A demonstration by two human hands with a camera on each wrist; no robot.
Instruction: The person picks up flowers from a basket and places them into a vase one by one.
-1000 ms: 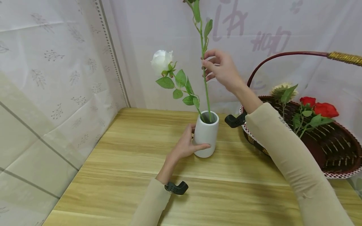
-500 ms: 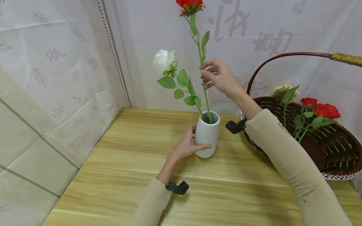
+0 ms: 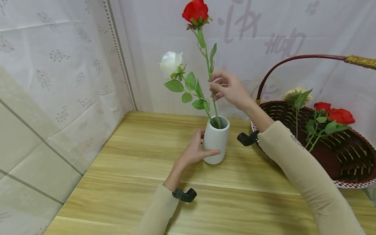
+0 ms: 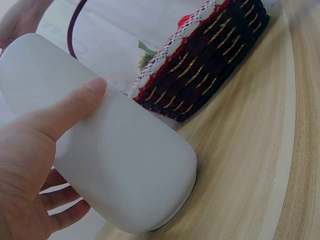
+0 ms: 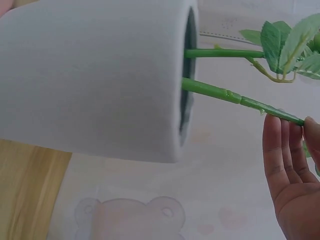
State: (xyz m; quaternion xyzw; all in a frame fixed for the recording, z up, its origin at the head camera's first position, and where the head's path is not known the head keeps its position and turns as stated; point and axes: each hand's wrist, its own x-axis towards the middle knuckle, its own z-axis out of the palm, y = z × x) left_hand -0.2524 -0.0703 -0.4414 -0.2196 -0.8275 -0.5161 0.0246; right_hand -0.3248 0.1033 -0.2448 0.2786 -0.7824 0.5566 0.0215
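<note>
A white vase stands upright on the wooden table. My left hand grips it from the left, the thumb lying across its front and the other fingers partly hidden behind. Above the vase, my right hand pinches the green stem of a red rose between thumb and fingertips. That stem's lower end is inside the vase mouth, as the stem in the right wrist view shows. A white rose leans left out of the same vase, touched by neither hand.
A dark woven basket with a tall arched handle stands at the right. In it lie red roses and a pale yellow flower. A printed cloth hangs behind the wooden table.
My right hand has come down with the red rose, its bloom dropping into view and its stem sinking deeper into the vase. The left hand keeps its grip on the vase.
</note>
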